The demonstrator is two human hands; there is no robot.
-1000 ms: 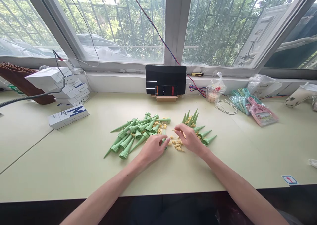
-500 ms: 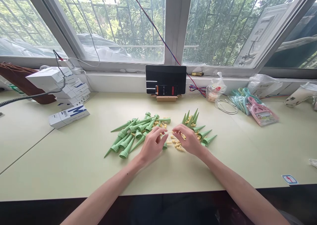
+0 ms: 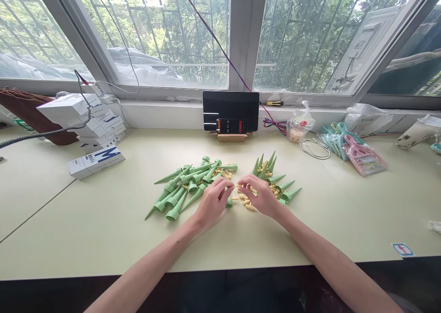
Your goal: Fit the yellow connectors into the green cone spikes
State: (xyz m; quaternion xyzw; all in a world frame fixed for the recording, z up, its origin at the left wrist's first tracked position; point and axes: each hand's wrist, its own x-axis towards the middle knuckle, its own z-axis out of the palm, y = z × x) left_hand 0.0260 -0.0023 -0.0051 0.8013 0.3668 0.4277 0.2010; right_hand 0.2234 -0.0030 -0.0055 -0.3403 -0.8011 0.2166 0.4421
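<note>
My left hand (image 3: 215, 198) and my right hand (image 3: 261, 195) meet fingertip to fingertip above the table. A small thin yellow plastic piece (image 3: 236, 186) is pinched between them, one end in each hand; its ends are hidden by the fingers. Left of my hands lies a pile of green plastic plant-watering spikes (image 3: 176, 196) with ribbed, hollow caps. Another green spike's cap (image 3: 229, 203) shows beside my left wrist. Several small yellow T-shaped parts (image 3: 248, 205) lie under and around my right hand. Beyond it, more green spikes (image 3: 291, 194) lie or stand with yellow parts among them.
A phone (image 3: 232, 125) showing a timer leans on a black panel (image 3: 230, 103) at the back. White boxes (image 3: 98, 161) stand at the left. Toward the right are a plastic bag (image 3: 300, 122), a coiled white cable (image 3: 315, 148) and packaged pink and teal clips (image 3: 365, 156).
My hands have come slightly closer together, and the left fingertips now reach the yellow piece's end. The piles have not moved.
</note>
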